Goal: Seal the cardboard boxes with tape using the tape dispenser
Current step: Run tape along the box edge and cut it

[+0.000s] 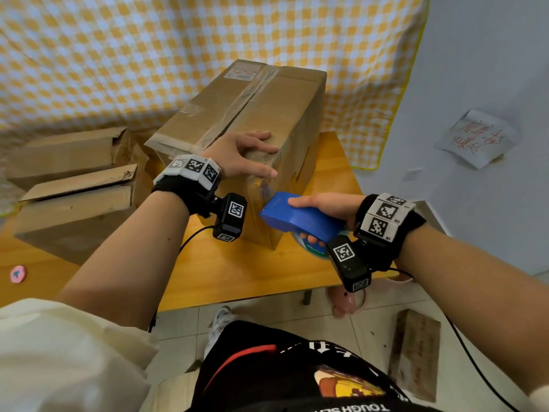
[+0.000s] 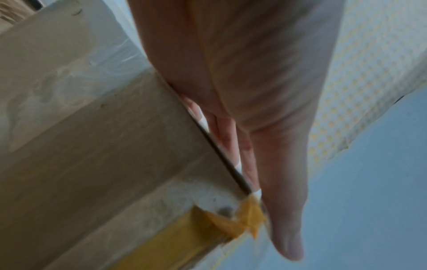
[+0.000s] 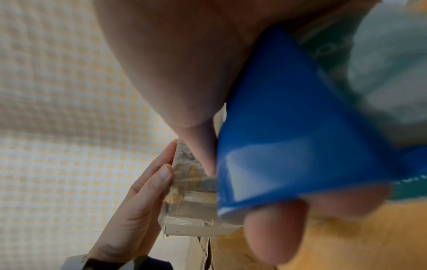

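Cardboard box (head view): the tall cardboard box (image 1: pixel 252 126) stands at frame centre on the orange table (image 1: pixel 237 272), clear tape already running along its top seam.
Left hand (head view): the left hand (image 1: pixel 240 156) lies flat over the box's near top edge, fingers straight and slightly spread, thumb down the front face.
Tape dispenser (head view): the blue tape dispenser (image 1: pixel 297 217), right of centre, has its nose just beside the box's front face; contact cannot be told.
Right hand (head view): the right hand (image 1: pixel 323 209) is wrapped round the dispenser, thumb on top, fingers curled beneath.
Other boxes (head view): two open boxes (image 1: pixel 77 185) sit at left.
Left wrist view: straight fingers (image 2: pixel 231 142) press on the box top beyond its edge, the thumb hanging past the corner at lower right; blurred.
Right wrist view: blurred fingers (image 3: pixel 275 232) clamp the blue shell at centre right; the left hand steadies the box at lower left.
Risk: if the nose pulls away askew, the tape may wrinkle or tear badly; an easing left hand would let the box slide.
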